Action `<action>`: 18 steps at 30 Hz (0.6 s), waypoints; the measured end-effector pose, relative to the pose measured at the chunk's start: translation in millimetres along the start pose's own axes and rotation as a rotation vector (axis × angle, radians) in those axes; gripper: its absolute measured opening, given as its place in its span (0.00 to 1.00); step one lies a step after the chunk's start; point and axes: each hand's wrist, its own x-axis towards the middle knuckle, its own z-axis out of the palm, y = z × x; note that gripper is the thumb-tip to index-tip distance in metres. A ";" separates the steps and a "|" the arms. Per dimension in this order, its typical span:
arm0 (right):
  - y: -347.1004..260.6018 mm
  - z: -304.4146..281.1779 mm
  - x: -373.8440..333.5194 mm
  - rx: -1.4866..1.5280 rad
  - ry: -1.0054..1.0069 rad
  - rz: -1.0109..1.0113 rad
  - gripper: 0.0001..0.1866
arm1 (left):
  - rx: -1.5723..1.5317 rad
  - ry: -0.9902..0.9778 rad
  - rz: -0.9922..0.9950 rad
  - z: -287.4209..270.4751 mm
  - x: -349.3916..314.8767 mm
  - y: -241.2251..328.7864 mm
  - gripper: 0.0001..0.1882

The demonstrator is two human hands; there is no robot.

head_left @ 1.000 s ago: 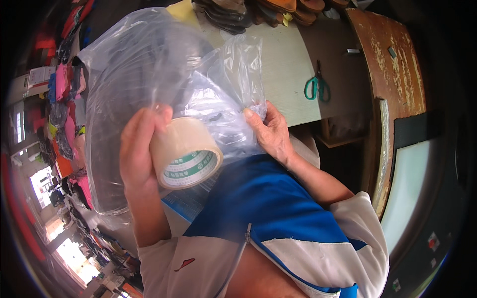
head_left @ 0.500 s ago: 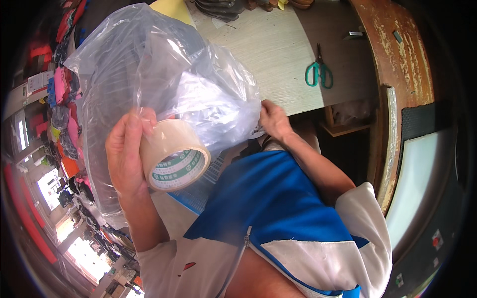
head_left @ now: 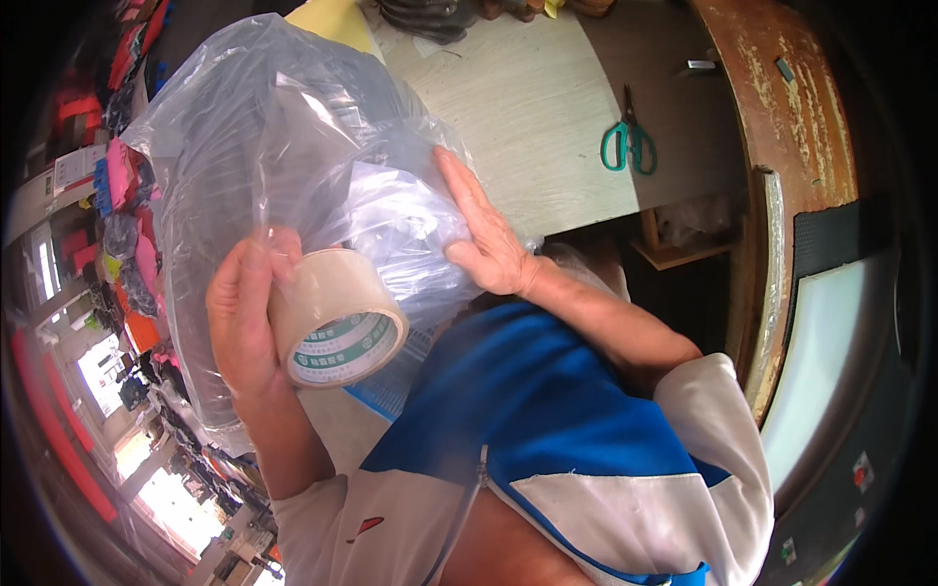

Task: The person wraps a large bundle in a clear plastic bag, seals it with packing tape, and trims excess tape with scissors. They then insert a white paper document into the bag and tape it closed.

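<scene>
A large clear plastic bag (head_left: pixel 225 127) fills the left and middle, with a bright white bundle (head_left: pixel 396 220) showing through its folds. My left hand (head_left: pixel 244 317) is closed at the bag's near left side, its fingers bent over the top of a roll of clear packing tape (head_left: pixel 327 283). The tape's inner core is white and green. Some bag film seems caught at those fingertips, though how much is hard to tell. My right hand (head_left: pixel 490 249) lies against the right side of the bag, fingers stretched out, thumb apart, pressing the film.
Scissors with green handles (head_left: pixel 628 146) lie on the pale-and-dark table (head_left: pixel 537 107). Dark and brown items (head_left: pixel 430 15) sit at its far edge. A worn wooden board (head_left: pixel 791 107) stands at the right. Colourful piles (head_left: pixel 132 254) line the left.
My right hand has moved left and up from the bag's lower right edge, opening flat against its side. The bag's right side is pushed inward. The tape roll has dipped slightly.
</scene>
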 end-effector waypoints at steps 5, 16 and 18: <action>0.1 -20.4 -14.0 -0.033 -0.030 0.010 0.41 | 0.095 -0.053 0.061 1.0 3.8 5.1 0.14; -124.9 -53.5 64.5 0.459 -0.012 0.083 0.40 | 0.297 -0.127 0.111 7.5 -3.8 28.2 0.12; -140.0 -52.4 80.3 0.501 -0.068 0.186 0.40 | 0.384 -0.161 0.131 13.0 -4.3 35.6 0.10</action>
